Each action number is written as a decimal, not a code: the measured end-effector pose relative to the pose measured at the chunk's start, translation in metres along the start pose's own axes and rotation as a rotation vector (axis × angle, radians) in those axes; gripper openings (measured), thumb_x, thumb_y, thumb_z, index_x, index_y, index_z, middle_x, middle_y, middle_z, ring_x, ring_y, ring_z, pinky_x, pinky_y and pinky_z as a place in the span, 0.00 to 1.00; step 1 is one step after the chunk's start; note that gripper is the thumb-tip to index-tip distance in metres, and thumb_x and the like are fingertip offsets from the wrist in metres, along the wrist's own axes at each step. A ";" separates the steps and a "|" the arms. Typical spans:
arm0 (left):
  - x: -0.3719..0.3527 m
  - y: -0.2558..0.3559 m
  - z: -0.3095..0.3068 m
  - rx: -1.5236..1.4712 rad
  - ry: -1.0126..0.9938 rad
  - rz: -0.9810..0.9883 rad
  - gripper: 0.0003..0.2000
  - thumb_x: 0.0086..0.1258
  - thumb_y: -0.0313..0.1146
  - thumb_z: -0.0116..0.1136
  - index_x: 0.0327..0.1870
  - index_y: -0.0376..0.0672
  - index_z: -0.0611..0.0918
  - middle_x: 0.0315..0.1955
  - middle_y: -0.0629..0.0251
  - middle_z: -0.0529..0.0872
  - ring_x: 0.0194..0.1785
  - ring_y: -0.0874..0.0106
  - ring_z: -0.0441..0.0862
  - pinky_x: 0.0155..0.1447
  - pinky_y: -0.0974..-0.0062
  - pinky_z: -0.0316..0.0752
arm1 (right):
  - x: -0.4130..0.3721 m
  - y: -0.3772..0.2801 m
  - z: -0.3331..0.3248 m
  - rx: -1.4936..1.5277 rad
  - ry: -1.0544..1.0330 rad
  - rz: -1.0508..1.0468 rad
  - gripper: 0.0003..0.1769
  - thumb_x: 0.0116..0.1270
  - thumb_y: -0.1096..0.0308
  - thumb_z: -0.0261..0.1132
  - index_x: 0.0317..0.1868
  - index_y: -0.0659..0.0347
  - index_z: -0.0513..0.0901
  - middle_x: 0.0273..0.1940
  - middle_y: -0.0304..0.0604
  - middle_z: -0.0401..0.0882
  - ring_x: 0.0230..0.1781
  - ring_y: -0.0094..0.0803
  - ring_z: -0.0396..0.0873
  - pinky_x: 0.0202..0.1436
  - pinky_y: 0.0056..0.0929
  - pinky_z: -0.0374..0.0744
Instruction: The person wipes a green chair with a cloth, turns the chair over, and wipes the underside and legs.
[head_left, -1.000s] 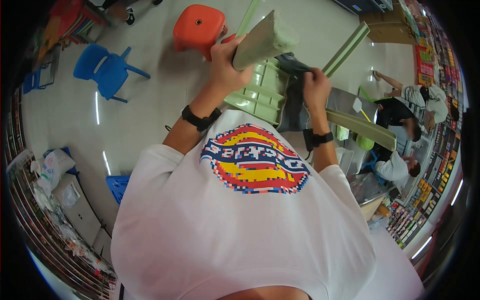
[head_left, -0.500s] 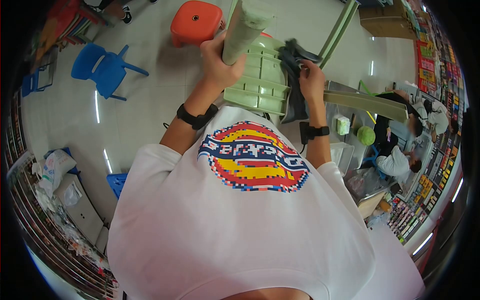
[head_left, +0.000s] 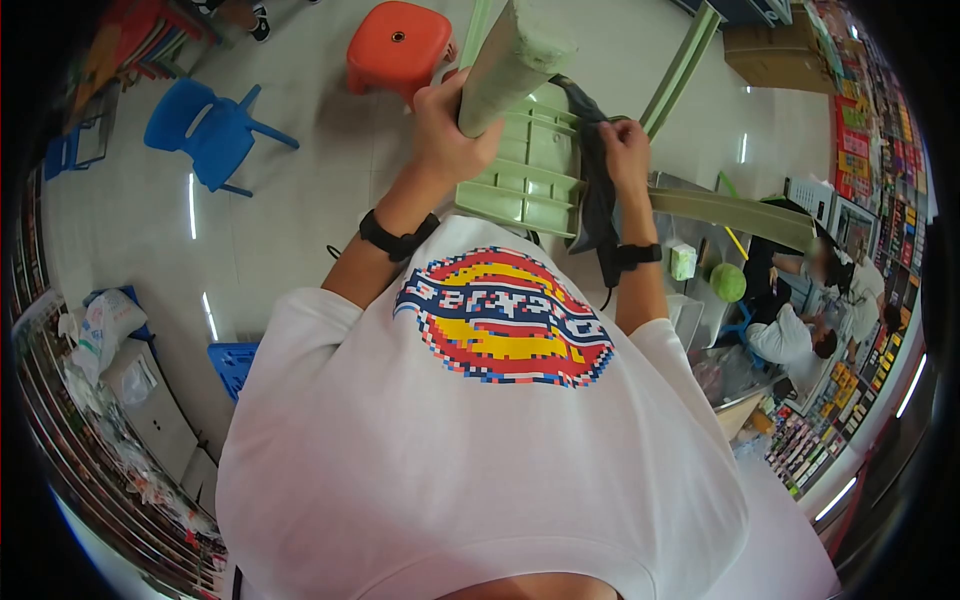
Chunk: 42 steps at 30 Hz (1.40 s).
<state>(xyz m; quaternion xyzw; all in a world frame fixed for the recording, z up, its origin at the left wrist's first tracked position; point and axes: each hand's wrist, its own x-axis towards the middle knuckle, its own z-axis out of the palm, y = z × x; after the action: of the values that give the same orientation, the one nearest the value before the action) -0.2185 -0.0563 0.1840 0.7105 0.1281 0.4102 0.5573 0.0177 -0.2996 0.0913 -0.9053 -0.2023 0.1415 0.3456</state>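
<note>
A pale green plastic stool (head_left: 522, 190) is turned over in front of my shirt, its ribbed underside showing and its legs pointing outward. My left hand (head_left: 452, 135) is wrapped round one thick leg, whose scuffed end comes up close to the camera. Along the right side of the seat hangs a dark grey cloth (head_left: 595, 185). My right hand (head_left: 627, 155) pinches this cloth at the seat's edge, between two other legs. Black bands circle both wrists.
A red stool (head_left: 395, 50) and a blue chair (head_left: 205, 140) stand on the tiled floor. On the right, a metal table (head_left: 700, 255) bears a round green fruit (head_left: 727, 282) and a wrapped packet (head_left: 683, 262). Beyond it, people sit near stocked shelves. Cardboard boxes (head_left: 775, 58) lie at upper right.
My right hand has shifted slightly down, and the cloth's bunched upper end no longer spreads out toward the right leg. The stool and my left hand have moved slightly right in view.
</note>
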 end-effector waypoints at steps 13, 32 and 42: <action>0.006 0.004 0.008 -0.075 -0.012 -0.037 0.14 0.58 0.21 0.61 0.47 0.34 0.85 0.23 0.59 0.82 0.24 0.72 0.77 0.34 0.74 0.75 | -0.032 -0.074 -0.027 -0.235 0.090 -0.477 0.08 0.79 0.73 0.58 0.54 0.65 0.75 0.42 0.56 0.84 0.42 0.56 0.82 0.49 0.44 0.80; 0.013 0.002 0.012 0.048 0.017 0.043 0.12 0.55 0.22 0.61 0.42 0.37 0.85 0.24 0.52 0.82 0.25 0.53 0.81 0.33 0.70 0.76 | -0.050 -0.036 -0.012 -0.647 -0.072 -0.458 0.39 0.69 0.66 0.64 0.77 0.72 0.66 0.50 0.51 0.85 0.57 0.47 0.81 0.62 0.51 0.74; 0.011 0.000 0.015 -0.001 0.010 -0.036 0.11 0.57 0.21 0.60 0.42 0.35 0.85 0.22 0.54 0.82 0.23 0.60 0.80 0.32 0.71 0.76 | -0.037 -0.034 0.004 -0.332 -0.042 -0.347 0.38 0.67 0.71 0.66 0.77 0.67 0.69 0.52 0.58 0.85 0.50 0.55 0.83 0.53 0.50 0.81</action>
<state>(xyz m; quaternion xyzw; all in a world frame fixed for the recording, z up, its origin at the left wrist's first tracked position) -0.2014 -0.0598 0.1885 0.7057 0.1434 0.4039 0.5642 -0.0257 -0.2912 0.1164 -0.8982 -0.3827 0.0637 0.2069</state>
